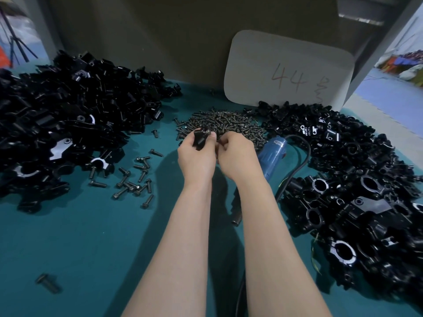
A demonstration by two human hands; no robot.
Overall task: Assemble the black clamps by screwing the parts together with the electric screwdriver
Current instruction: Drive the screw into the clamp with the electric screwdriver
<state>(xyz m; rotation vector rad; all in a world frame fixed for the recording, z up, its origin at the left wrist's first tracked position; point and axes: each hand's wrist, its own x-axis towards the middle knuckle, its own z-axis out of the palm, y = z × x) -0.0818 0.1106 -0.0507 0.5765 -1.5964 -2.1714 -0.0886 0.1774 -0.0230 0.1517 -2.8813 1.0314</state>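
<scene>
Place: an assembly workshop.
Evidence: heaps of black clamp parts (pixel 68 115) at the bench's (pixel 80 236) left and right edges, a screw pile (pixel 224 124), a numbered card (pixel 288 69).

Left hand (pixel 196 154) around a black clamp part (pixel 202 136), right hand (pixel 235 154) alongside.

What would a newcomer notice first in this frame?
Two bare hands meet mid-frame over the teal table: the left hand grips a black clamp part, the right hand curls beside it, its contents hidden. A left pile and a right pile of black parts flank them, a screw heap just behind. The blue electric screwdriver lies unheld right of the right hand.
</scene>
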